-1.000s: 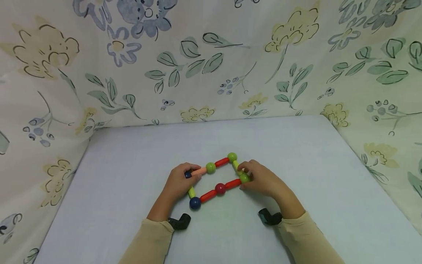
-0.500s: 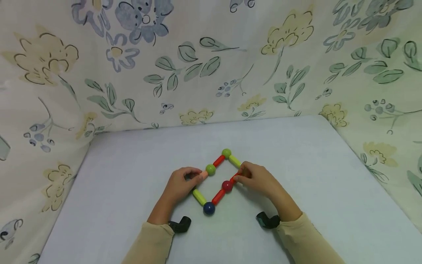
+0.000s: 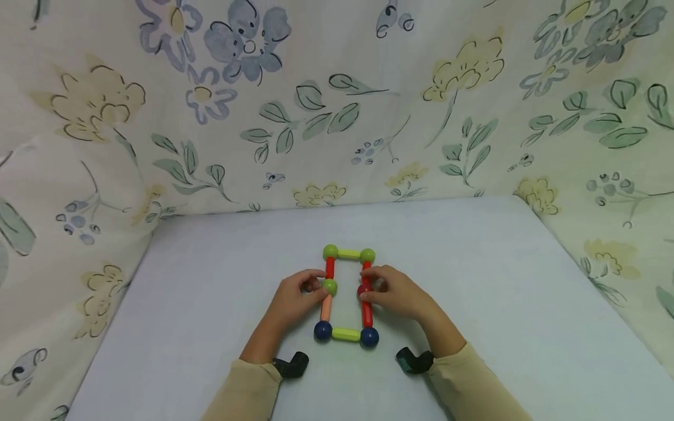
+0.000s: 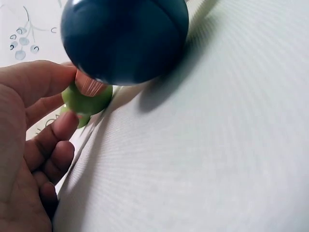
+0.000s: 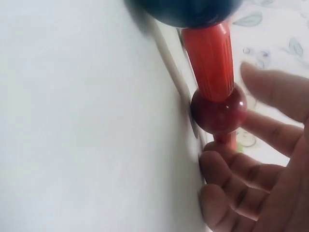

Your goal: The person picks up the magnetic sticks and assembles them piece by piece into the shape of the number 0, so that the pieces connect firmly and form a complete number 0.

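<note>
A rectangular frame of toy building sticks and balls lies flat on the table. Two green balls [image 3: 367, 255] joined by a yellow-green stick [image 3: 349, 254] form its far end; two navy balls [image 3: 370, 337] and another yellow-green stick [image 3: 346, 334] form the near end. My left hand [image 3: 296, 299] pinches the left side at its middle green ball [image 3: 330, 286], between a red stick [image 3: 330, 267] and an orange stick [image 3: 326, 308]. Around the dark red ball [image 5: 219, 110] midway along the right side, my right hand [image 3: 400, 295] has its fingers curled; the thumb's contact is unclear.
The white table [image 3: 210, 263] spreads around the frame. A flower-patterned cloth [image 3: 316, 146] hangs behind it and along both sides. Black wrist cameras [image 3: 292, 365] sit at both cuffs.
The frame has turned counterclockwise from a slant to nearly straight ahead. My left hand has shifted from the navy corner to the middle green ball, my right from the green corner to the red ball.
</note>
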`<action>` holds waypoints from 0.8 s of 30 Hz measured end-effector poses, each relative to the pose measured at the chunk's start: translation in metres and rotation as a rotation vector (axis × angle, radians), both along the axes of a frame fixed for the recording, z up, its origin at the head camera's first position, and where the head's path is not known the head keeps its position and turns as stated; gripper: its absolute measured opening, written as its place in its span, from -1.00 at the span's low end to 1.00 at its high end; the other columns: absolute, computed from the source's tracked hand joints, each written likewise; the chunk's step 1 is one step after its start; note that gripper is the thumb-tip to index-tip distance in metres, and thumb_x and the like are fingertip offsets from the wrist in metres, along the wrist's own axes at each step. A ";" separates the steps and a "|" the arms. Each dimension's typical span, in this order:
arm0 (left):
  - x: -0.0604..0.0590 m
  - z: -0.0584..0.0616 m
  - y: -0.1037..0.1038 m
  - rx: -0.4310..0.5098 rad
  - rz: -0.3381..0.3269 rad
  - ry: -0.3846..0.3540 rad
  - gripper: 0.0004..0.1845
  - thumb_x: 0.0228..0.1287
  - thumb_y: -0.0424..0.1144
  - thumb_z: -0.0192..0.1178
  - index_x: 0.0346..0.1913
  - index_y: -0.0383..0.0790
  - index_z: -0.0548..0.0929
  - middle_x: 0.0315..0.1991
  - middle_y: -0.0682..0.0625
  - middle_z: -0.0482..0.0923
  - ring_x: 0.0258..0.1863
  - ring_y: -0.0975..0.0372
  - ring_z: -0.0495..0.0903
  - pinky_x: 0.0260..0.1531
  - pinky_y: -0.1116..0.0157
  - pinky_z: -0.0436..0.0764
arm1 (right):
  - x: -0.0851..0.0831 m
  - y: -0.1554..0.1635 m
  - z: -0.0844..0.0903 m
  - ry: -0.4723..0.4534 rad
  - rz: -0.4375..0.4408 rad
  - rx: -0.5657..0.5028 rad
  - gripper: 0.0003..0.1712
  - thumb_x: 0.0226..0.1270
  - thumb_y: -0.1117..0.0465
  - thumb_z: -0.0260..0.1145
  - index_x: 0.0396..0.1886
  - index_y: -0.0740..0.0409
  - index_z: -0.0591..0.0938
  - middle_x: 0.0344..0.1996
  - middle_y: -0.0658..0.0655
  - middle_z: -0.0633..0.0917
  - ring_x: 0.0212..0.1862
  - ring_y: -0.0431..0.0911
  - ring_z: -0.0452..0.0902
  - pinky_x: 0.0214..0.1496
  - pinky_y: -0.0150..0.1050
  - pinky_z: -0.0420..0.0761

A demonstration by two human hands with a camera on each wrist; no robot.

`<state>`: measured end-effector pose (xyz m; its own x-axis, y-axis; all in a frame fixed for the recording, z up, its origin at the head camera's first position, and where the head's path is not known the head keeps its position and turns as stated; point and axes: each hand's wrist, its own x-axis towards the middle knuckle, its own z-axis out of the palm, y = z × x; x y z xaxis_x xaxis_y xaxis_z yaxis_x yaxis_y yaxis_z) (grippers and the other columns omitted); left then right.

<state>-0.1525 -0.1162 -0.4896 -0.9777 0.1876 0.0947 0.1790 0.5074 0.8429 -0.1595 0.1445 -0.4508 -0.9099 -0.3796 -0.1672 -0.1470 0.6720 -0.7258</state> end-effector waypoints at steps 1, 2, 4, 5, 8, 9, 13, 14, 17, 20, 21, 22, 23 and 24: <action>0.000 0.000 0.000 -0.008 -0.003 0.013 -0.68 0.19 -0.10 0.39 0.03 0.02 0.70 -0.31 0.17 0.58 -0.27 0.28 0.52 -0.19 0.26 0.53 | -0.003 -0.002 -0.001 -0.001 -0.007 -0.005 -0.45 0.22 -0.01 0.45 0.21 -0.07 0.58 -0.10 -0.04 0.58 -0.17 -0.11 0.48 -0.22 -0.26 0.54; 0.000 -0.001 -0.001 -0.015 -0.006 0.022 -0.68 0.19 -0.09 0.39 0.02 0.02 0.71 -0.27 0.16 0.58 -0.23 0.29 0.51 -0.15 0.25 0.53 | -0.006 -0.004 -0.002 -0.002 -0.013 -0.011 -0.46 0.21 0.00 0.46 0.20 -0.07 0.59 -0.10 -0.04 0.59 -0.16 -0.11 0.48 -0.21 -0.26 0.54; 0.001 -0.001 -0.001 -0.021 -0.017 0.027 -0.67 0.18 -0.08 0.40 0.02 0.03 0.71 -0.19 0.16 0.57 -0.17 0.28 0.49 -0.08 0.22 0.51 | -0.011 -0.009 -0.003 -0.008 -0.022 -0.030 -0.48 0.21 0.05 0.45 0.19 -0.07 0.60 -0.09 -0.03 0.60 -0.16 -0.10 0.48 -0.21 -0.24 0.54; 0.001 -0.001 -0.001 -0.024 -0.022 0.026 -0.67 0.18 -0.07 0.40 0.02 0.03 0.71 -0.16 0.15 0.56 -0.15 0.28 0.48 -0.07 0.22 0.50 | -0.013 -0.011 -0.003 -0.018 -0.025 -0.039 -0.49 0.22 0.07 0.45 0.18 -0.08 0.60 -0.09 -0.03 0.60 -0.15 -0.09 0.49 -0.20 -0.24 0.54; 0.003 0.000 -0.001 -0.036 -0.024 0.025 -0.67 0.20 -0.07 0.38 0.04 0.03 0.70 -0.13 0.14 0.53 -0.13 0.27 0.46 -0.07 0.22 0.48 | -0.016 -0.016 -0.004 -0.030 -0.031 -0.061 -0.56 0.24 0.11 0.42 0.14 -0.09 0.63 -0.08 -0.02 0.61 -0.14 -0.09 0.49 -0.19 -0.24 0.54; 0.003 0.001 -0.001 -0.041 -0.019 0.027 -0.67 0.21 -0.07 0.38 0.04 0.03 0.71 -0.13 0.14 0.53 -0.13 0.27 0.45 -0.08 0.22 0.48 | -0.016 -0.017 -0.005 -0.032 -0.033 -0.069 -0.59 0.25 0.12 0.41 0.11 -0.09 0.64 -0.09 -0.02 0.62 -0.14 -0.09 0.49 -0.19 -0.24 0.54; 0.003 0.003 0.000 -0.061 0.006 0.039 -0.69 0.22 -0.11 0.37 0.03 0.04 0.71 -0.15 0.13 0.52 -0.15 0.26 0.45 -0.09 0.21 0.48 | -0.017 -0.017 -0.008 -0.017 -0.038 -0.101 -0.71 0.28 0.13 0.39 0.00 -0.08 0.68 -0.18 -0.03 0.64 -0.17 -0.09 0.48 -0.20 -0.24 0.53; 0.003 0.003 0.000 -0.061 0.010 0.037 -0.69 0.22 -0.11 0.37 0.03 0.04 0.71 -0.15 0.12 0.52 -0.15 0.26 0.45 -0.09 0.21 0.48 | -0.017 -0.016 -0.009 -0.011 -0.038 -0.109 -0.72 0.28 0.13 0.39 -0.01 -0.07 0.68 -0.21 -0.02 0.64 -0.18 -0.08 0.48 -0.21 -0.24 0.52; 0.001 0.003 0.000 -0.067 0.019 0.031 -0.69 0.23 -0.10 0.36 0.04 0.07 0.70 -0.14 0.13 0.52 -0.14 0.26 0.46 -0.07 0.21 0.48 | -0.018 -0.015 -0.013 0.007 -0.047 -0.124 -0.72 0.28 0.11 0.39 -0.01 -0.05 0.68 -0.23 -0.01 0.64 -0.19 -0.09 0.47 -0.23 -0.25 0.51; -0.001 0.004 0.000 -0.066 0.026 0.024 -0.69 0.26 -0.09 0.34 0.07 0.08 0.68 -0.13 0.13 0.52 -0.12 0.27 0.47 -0.06 0.22 0.49 | -0.019 -0.014 -0.016 0.012 -0.071 -0.130 -0.70 0.28 0.09 0.40 0.01 -0.06 0.68 -0.23 -0.01 0.63 -0.19 -0.10 0.47 -0.24 -0.28 0.50; -0.001 0.004 -0.001 -0.063 0.027 0.022 -0.69 0.27 -0.10 0.33 0.07 0.08 0.68 -0.13 0.14 0.52 -0.12 0.26 0.47 -0.06 0.21 0.50 | -0.019 -0.014 -0.016 0.011 -0.077 -0.134 -0.69 0.28 0.09 0.39 0.01 -0.05 0.68 -0.23 0.00 0.63 -0.18 -0.10 0.47 -0.24 -0.28 0.51; -0.001 0.005 -0.001 -0.060 0.027 0.020 -0.69 0.28 -0.11 0.32 0.08 0.07 0.68 -0.12 0.13 0.52 -0.12 0.26 0.47 -0.06 0.21 0.50 | -0.019 -0.014 -0.017 0.011 -0.082 -0.137 -0.68 0.28 0.09 0.39 0.02 -0.05 0.68 -0.23 0.00 0.63 -0.18 -0.09 0.46 -0.25 -0.28 0.51; -0.001 0.006 -0.001 -0.056 0.027 0.021 -0.69 0.29 -0.11 0.31 0.09 0.06 0.68 -0.12 0.13 0.52 -0.12 0.25 0.47 -0.06 0.20 0.50 | -0.019 -0.014 -0.017 0.012 -0.086 -0.138 -0.68 0.27 0.09 0.39 0.02 -0.05 0.68 -0.23 0.01 0.63 -0.18 -0.09 0.46 -0.25 -0.28 0.51; -0.001 0.006 -0.001 -0.053 0.027 0.018 -0.69 0.30 -0.11 0.30 0.09 0.06 0.68 -0.12 0.13 0.52 -0.11 0.25 0.47 -0.05 0.20 0.50 | -0.019 -0.014 -0.018 0.014 -0.091 -0.141 -0.68 0.27 0.10 0.40 0.02 -0.05 0.68 -0.24 0.01 0.62 -0.19 -0.09 0.46 -0.26 -0.28 0.50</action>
<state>-0.1540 -0.1173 -0.4837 -0.9807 0.1663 0.1032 0.1797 0.5560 0.8115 -0.1790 0.1302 -0.4686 -0.9435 -0.3141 -0.1054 -0.1004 0.5743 -0.8125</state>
